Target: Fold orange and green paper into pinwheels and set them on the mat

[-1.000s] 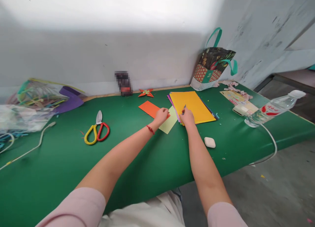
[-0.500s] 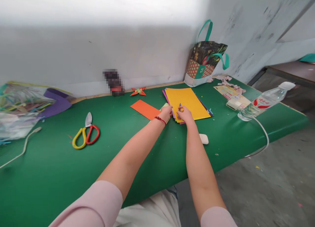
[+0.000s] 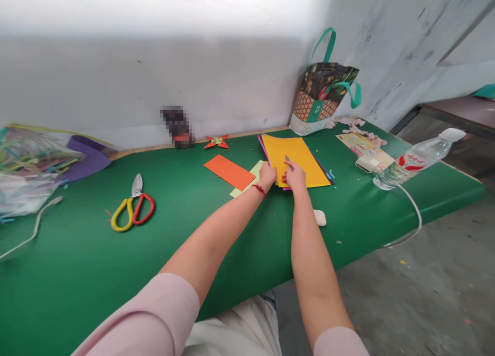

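My left hand (image 3: 267, 174), with a red beaded bracelet at the wrist, is closed on the left edge of a stack of coloured paper (image 3: 299, 155) with a yellow sheet on top. The near-left part of the top sheet looks slightly raised. In my right hand (image 3: 295, 176) is a slim dark pen (image 3: 287, 159), tip pointing up and away, over the yellow sheet. An orange paper strip (image 3: 229, 171) lies left of my left hand, partly over a pale green paper piece (image 3: 240, 190). A white eraser-like block (image 3: 319, 217) rests by my right forearm.
Scissors (image 3: 137, 201) with one yellow and one red handle lie on the green table (image 3: 96, 273). A folded orange paper flower (image 3: 216, 141) is near the wall. A patterned bag (image 3: 319, 101) stands behind the stack. A water bottle (image 3: 415, 160) and white cable (image 3: 416, 206) are right.
My left hand has shifted right from the green and orange paper onto the stack's edge. My right hand has moved slightly right with the pen, and the yellow sheet's left edge has risen.
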Available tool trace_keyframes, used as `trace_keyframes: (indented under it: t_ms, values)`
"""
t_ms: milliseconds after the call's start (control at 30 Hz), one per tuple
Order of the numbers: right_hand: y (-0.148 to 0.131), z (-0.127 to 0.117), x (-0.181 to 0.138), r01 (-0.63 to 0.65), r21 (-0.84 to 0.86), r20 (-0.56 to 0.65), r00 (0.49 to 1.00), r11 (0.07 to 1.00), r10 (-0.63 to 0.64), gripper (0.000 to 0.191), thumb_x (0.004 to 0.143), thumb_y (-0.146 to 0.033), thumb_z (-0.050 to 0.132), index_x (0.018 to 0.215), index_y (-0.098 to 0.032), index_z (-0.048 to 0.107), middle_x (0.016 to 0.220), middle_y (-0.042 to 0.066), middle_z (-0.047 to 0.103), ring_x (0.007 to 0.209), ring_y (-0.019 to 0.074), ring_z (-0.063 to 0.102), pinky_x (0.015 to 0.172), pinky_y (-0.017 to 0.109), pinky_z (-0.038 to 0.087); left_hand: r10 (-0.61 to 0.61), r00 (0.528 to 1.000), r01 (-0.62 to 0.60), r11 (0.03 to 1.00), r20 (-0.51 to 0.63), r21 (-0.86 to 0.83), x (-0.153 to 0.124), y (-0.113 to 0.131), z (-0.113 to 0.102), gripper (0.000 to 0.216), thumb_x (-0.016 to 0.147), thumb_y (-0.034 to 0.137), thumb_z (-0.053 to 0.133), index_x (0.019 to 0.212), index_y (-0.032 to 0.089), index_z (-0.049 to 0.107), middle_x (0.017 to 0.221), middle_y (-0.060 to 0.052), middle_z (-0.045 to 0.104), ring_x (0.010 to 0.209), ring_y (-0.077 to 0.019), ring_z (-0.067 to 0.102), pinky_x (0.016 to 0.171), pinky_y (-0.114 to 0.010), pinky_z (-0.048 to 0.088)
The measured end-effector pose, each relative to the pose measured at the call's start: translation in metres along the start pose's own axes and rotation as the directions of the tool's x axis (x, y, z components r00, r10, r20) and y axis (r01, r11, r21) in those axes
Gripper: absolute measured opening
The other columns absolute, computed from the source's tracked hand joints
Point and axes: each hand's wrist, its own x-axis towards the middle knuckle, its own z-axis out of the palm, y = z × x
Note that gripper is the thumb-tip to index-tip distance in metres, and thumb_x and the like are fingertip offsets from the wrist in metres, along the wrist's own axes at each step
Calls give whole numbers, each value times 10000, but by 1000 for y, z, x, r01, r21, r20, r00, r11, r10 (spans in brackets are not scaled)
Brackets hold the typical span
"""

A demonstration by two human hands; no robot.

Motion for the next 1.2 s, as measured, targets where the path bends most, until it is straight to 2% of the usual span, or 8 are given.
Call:
trace_keyframes:
  t_ms: [133,300,567,700,833,967,1033,1200]
  values:
    - [0,-6,-1,182,-136,-88,977,974,-195,378,864,-158,302,1099,-173,599,1000,100,617,818,167,620,757,308,506,130,988,-122,988,-81,93,-5,13,-27,259,823,52,483,1038,151,586,1140,-119,611,1056,-229,567,893,-334,440]
    - [4,-6,-1,229,-305,-146,948,924,-283,400,865,-133,284,1111,-156,599,1101,132,603,1033,229,546,903,371,421,261,952,-237,959,-158,156,-16,21,-97,299,798,38,441,1040,149,579,1126,-94,625,1028,-206,575,894,-312,441]
    - [10,21,-11,216,-454,-24,967,865,-254,346,856,-114,364,994,-199,669,1101,119,629,1046,251,554,907,407,415,192,951,-176,980,-243,88,-57,-23,-214,338,790,118,449,1113,140,546,963,-82,674,827,-194,647,735,-310,521]
    - [-3,26,-26,186,-468,-104,959,864,-263,286,865,-235,430,1026,-145,649,1346,194,449,1263,336,366,978,555,311,203,942,-193,979,-266,64,-84,-42,-251,294,782,143,471,1061,143,565,926,-71,679,812,-195,653,697,-293,526]
    - [-33,40,-47,290,-264,-153,929,920,-337,328,887,-308,381,1024,-135,624,1229,182,551,1197,272,459,974,426,371,142,960,-165,983,-240,-79,-111,-54,-273,295,792,181,476,1078,147,540,876,-62,687,782,-195,664,685,-304,536]
    - [-55,73,-78,-7,191,175,984,982,-27,401,879,-459,398,1030,-136,581,1051,146,642,976,238,617,746,305,507,127,972,-159,975,-196,-154,-131,-68,-284,282,790,208,502,1068,168,533,862,-52,696,799,-202,674,705,-317,543]
    - [-57,88,-93,-47,224,254,967,973,-12,397,847,-479,460,992,-129,583,954,138,669,881,242,651,639,284,524,130,975,-163,969,-179,-184,-137,-76,-287,279,782,209,517,1058,168,528,848,-51,699,804,-208,678,707,-322,546]
    - [-43,106,-108,-17,330,230,971,944,-62,391,715,-273,643,1056,-189,472,917,66,682,864,218,662,717,321,554,132,984,-158,955,-121,-252,-143,-94,-295,333,711,281,637,996,166,508,874,-62,704,829,-231,679,712,-340,550]
